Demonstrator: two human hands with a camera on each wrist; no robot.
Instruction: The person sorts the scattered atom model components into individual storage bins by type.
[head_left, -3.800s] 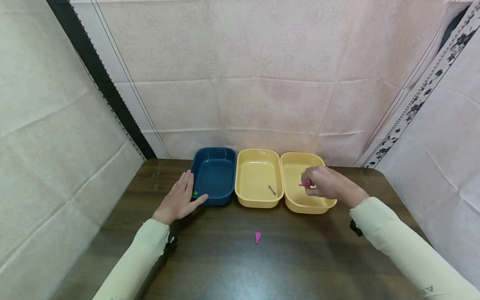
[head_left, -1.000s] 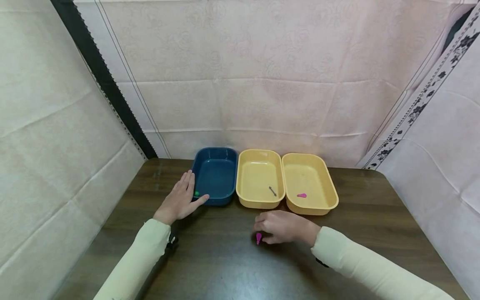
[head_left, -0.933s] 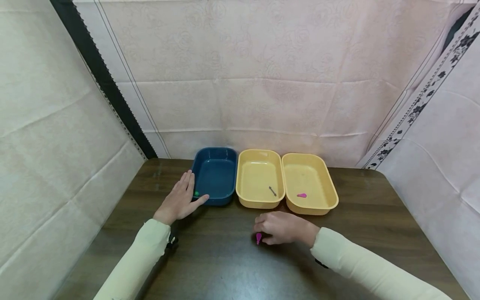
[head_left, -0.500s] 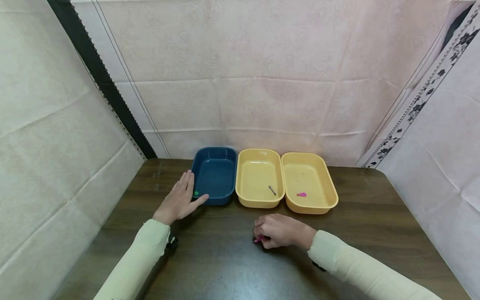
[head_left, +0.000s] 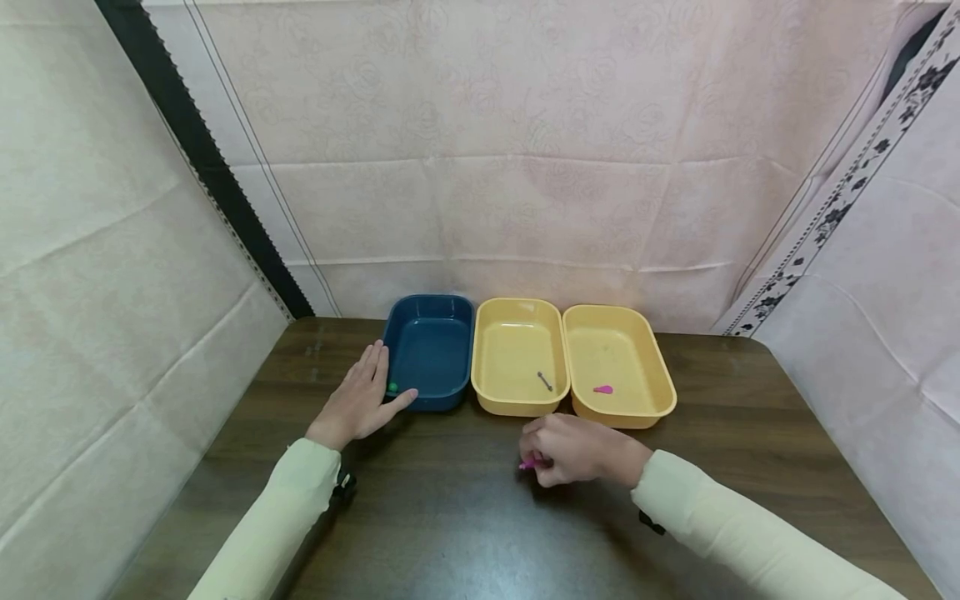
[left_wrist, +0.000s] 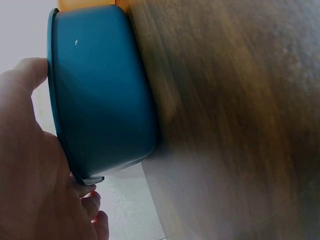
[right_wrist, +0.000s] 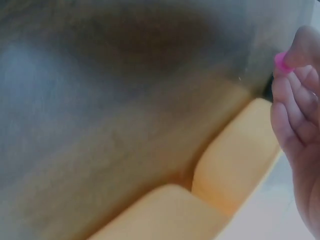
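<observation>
My right hand [head_left: 573,450] pinches a small pink tapered piece [head_left: 531,463] between thumb and fingers, over the table in front of the yellow bins. In the right wrist view only the rounded pink end shows at the fingertips. A similar pink piece [head_left: 603,389] lies in the right yellow bin [head_left: 626,333]. My left hand [head_left: 356,400] rests along the near left rim of the blue bin [head_left: 431,350], fingers straight and thumb spread; the left wrist view shows the thumb at its rim. A small green thing [head_left: 392,387] lies in the blue bin beside that hand.
Between the blue bin and the right yellow one stands another yellow bin [head_left: 517,333], holding a small grey rod [head_left: 544,381] with knobbed ends. The three bins stand in a row near the back of the dark wooden table [head_left: 450,517]. Pale cloth [head_left: 480,167] hangs behind and at both sides.
One pink piece left my right hand and now lies in the right yellow bin. The hand came down, took the other pink piece from the table and moved slightly toward the bins. The left hand stayed.
</observation>
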